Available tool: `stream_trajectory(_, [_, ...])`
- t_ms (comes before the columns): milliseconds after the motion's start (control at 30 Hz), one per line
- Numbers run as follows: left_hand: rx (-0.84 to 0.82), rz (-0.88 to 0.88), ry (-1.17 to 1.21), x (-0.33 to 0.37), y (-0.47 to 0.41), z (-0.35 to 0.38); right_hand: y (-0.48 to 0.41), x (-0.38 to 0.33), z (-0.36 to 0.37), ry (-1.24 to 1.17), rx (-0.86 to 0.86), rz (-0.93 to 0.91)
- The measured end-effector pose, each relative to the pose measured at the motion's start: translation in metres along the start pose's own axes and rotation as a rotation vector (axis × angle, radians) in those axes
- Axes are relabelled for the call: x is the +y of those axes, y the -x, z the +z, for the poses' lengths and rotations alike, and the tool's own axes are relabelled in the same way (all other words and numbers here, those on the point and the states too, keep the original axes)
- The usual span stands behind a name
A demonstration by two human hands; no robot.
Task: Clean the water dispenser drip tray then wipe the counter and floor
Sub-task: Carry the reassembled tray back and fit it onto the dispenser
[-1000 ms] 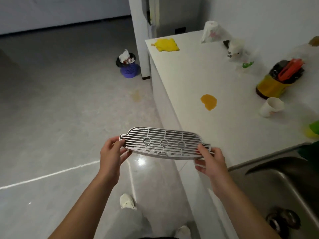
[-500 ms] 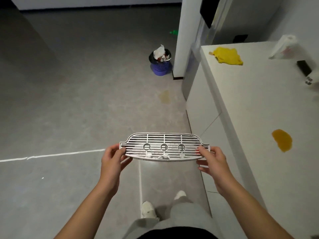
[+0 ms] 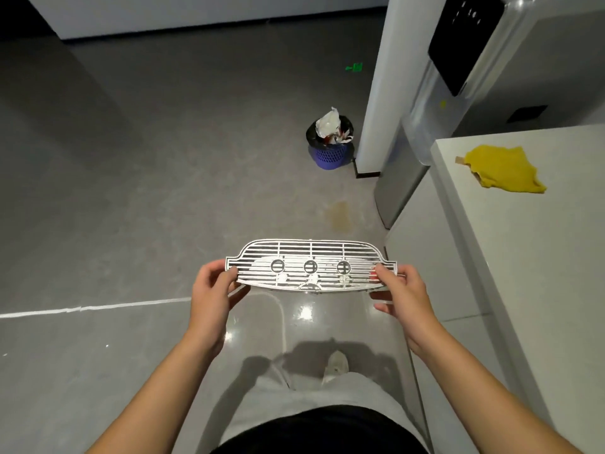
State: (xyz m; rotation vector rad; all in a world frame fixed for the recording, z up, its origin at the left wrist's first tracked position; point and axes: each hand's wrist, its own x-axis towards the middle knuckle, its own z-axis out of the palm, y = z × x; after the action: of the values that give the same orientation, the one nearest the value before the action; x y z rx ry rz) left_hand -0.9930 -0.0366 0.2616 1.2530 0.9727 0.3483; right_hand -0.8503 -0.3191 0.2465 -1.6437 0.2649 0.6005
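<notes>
Drip tray [image 3: 311, 265], btwn L fingers [image 3: 225, 274], R fingers [image 3: 384, 275]

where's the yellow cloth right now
In the head view the yellow cloth lies crumpled on the white counter at the right, near the counter's far corner and just right of the water dispenser.
</notes>
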Motion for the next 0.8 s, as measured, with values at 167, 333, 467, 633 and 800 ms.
stream_trajectory(167, [-0.021, -0.008, 0.026, 0.050, -0.097, 0.029, -0.078, -0.059, 0.040, -0.016, 0.019, -0.018])
stream_trajectory(333, [-0.118, -0.024, 0.019, 0.088, -0.222, 0.063, -0.160, -0.100, 0.088, -0.062, 0.114, -0.017])
stream_trajectory(467, [-0.243, -0.047, -0.038, 0.129, -0.314, 0.093, -0.213, -0.134, 0.122, -0.125, 0.238, 0.022])
stream_trajectory(633, [-0.370, -0.057, -0.122, 0.181, -0.406, 0.144, -0.265, -0.184, 0.144, -0.191, 0.318, 0.050])
stream_trajectory(800, [-0.493, -0.077, -0.175, 0.207, -0.477, 0.217, -0.315, -0.208, 0.141, -0.305, 0.477, 0.048])
